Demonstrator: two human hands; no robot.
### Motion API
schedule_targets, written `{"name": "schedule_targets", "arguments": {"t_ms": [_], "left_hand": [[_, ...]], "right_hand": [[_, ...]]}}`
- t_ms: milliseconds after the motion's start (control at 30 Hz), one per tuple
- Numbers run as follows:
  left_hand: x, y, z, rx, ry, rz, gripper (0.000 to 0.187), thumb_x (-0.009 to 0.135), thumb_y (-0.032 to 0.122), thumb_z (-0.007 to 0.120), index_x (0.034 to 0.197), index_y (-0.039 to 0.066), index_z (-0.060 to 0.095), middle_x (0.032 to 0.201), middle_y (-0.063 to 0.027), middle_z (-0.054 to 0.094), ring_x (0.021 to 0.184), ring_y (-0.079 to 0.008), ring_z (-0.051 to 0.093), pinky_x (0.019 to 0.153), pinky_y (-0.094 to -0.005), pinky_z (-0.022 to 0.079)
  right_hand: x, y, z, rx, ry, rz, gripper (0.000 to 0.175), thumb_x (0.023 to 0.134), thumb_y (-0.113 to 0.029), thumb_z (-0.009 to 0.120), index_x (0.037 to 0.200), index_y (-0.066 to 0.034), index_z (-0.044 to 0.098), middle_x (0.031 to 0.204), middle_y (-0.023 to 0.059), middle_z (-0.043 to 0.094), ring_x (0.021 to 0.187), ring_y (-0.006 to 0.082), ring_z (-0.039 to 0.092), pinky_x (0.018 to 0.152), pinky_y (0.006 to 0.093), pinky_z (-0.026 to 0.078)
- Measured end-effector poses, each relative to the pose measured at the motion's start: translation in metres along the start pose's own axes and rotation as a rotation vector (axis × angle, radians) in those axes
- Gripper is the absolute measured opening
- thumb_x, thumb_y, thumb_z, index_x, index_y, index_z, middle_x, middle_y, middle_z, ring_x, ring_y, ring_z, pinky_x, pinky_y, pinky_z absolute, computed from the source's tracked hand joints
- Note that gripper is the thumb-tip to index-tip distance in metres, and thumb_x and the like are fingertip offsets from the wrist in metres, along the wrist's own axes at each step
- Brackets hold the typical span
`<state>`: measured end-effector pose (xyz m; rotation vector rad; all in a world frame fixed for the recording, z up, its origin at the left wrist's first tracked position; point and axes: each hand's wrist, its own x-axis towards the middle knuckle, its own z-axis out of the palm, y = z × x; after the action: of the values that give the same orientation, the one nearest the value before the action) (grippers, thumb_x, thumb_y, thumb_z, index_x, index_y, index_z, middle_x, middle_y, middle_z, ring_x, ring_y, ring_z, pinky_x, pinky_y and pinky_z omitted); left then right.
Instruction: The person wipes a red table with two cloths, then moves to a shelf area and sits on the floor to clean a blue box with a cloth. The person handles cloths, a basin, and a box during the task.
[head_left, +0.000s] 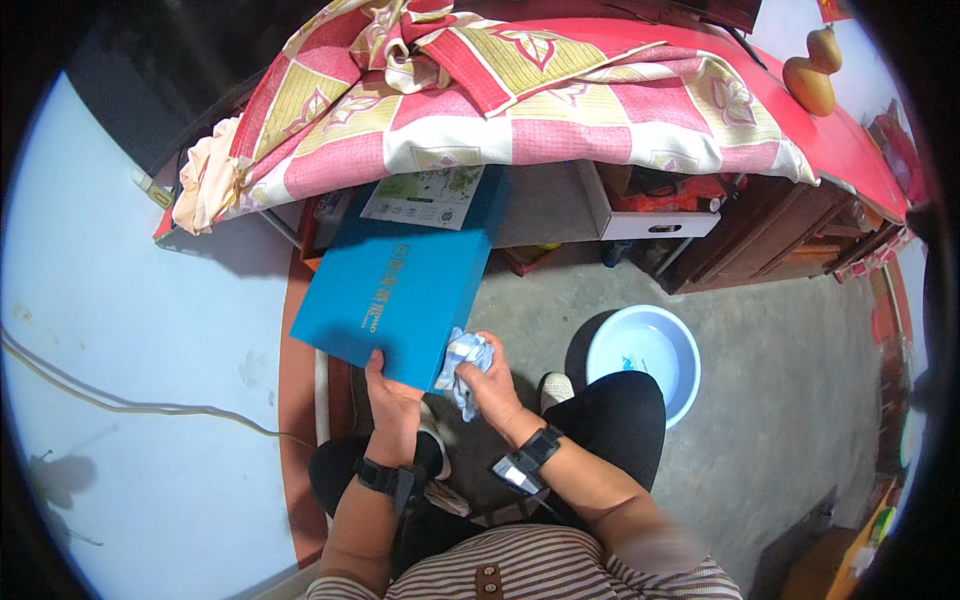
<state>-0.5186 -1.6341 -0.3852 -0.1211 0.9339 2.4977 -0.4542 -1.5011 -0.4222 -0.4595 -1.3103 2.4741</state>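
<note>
My left hand (391, 405) grips the near edge of a flat blue box (375, 292), thumb on top and the fingers out of sight underneath. Gold lettering runs along the box lid, and its far end reaches under the overhanging tablecloth. Bunched in my right hand (491, 386) is a blue and white cloth (463, 360), which lies against the box's near right corner. A white printed sheet or packet (424, 196) rests on the far part of the box.
A checked red and white tablecloth (570, 127) hangs over a shelf (547, 206) holding a white open box (660, 225). On the concrete floor stands a light blue plastic basin (682, 360), beside my knee. A gourd (814, 79) sits on the red tabletop. A cable (150, 410) runs along the left wall.
</note>
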Motion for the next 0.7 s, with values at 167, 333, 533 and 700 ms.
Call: {"name": "schedule_targets", "arguments": {"t_ms": [167, 333, 533, 700], "left_hand": [[-0.005, 0.004, 0.007, -0.001, 0.078, 0.066, 0.066, 0.094, 0.041, 0.051, 0.146, 0.008, 0.029, 0.142, -0.0143, 0.044, 0.127, -0.0325, 0.048, 0.105, -0.0503, 0.04], [-0.012, 0.011, 0.009, 0.01, 0.053, 0.06, 0.064, 0.094, 0.04, 0.049, 0.145, 0.008, 0.029, 0.141, -0.0141, 0.044, 0.125, -0.0314, 0.048, 0.104, -0.0487, 0.042], [-0.02, 0.008, 0.012, 0.169, 0.118, 0.046, 0.074, 0.091, 0.048, 0.056, 0.147, 0.009, 0.028, 0.143, -0.0132, 0.043, 0.129, -0.0286, 0.046, 0.104, -0.0495, 0.041], [-0.018, 0.009, 0.008, 0.157, 0.158, 0.035, 0.082, 0.086, 0.056, 0.058, 0.147, 0.01, 0.029, 0.143, -0.0136, 0.043, 0.131, -0.029, 0.044, 0.104, -0.0473, 0.04]], "right_hand": [[-0.021, 0.004, 0.014, -0.524, -0.1, -0.727, 0.049, 0.077, 0.003, 0.064, 0.118, -0.0088, 0.04, 0.139, 0.0201, 0.038, 0.13, 0.0364, 0.04, 0.109, 0.0468, 0.031], [-0.019, -0.016, 0.02, -0.723, -0.212, -0.847, 0.05, 0.072, -0.003, 0.074, 0.115, -0.0083, 0.048, 0.127, 0.0193, 0.047, 0.116, 0.0375, 0.049, 0.1, 0.0454, 0.039], [0.051, -0.087, 0.02, -0.976, 0.018, -0.936, 0.047, 0.08, -0.008, 0.067, 0.124, -0.0053, 0.052, 0.12, 0.018, 0.051, 0.109, 0.0355, 0.051, 0.096, 0.0422, 0.041], [0.044, -0.107, 0.046, -1.269, -0.308, -0.819, 0.044, 0.077, -0.01, 0.069, 0.12, -0.0078, 0.058, 0.112, 0.0174, 0.055, 0.102, 0.0364, 0.051, 0.09, 0.0437, 0.044]]}}
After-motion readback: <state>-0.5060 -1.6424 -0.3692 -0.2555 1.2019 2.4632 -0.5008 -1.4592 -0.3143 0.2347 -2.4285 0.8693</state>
